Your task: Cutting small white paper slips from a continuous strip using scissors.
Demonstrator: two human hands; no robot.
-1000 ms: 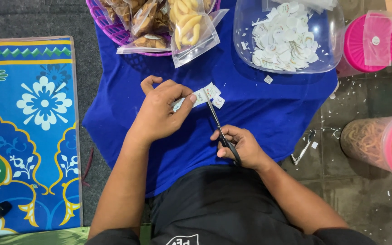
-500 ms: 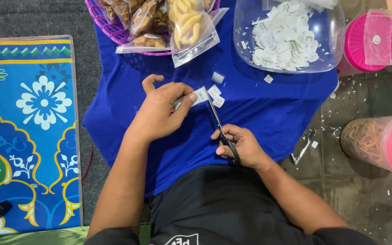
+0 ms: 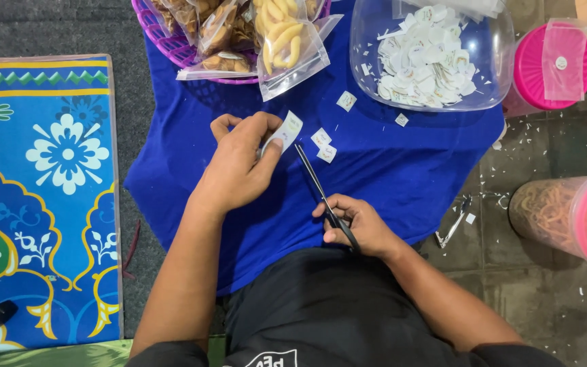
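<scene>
1. The left hand (image 3: 239,163) pinches a white label strip (image 3: 285,130) above the blue cloth (image 3: 388,170).
2. Two cut labels (image 3: 323,144) lie just beside the strip.
3. The right hand (image 3: 358,228) grips black scissors (image 3: 321,194), blades pressed together.
4. Many cut pieces already fill the clear bowl (image 3: 490,81); judging by this, only a short strip is left.

The top edge cuts off the purple basket (image 3: 171,41) and the clear bowl (image 3: 497,61). The scissors' handles (image 3: 340,224) sit hidden inside the right hand (image 3: 358,228). The print on the label strip (image 3: 285,130) is too small to tell.
</scene>
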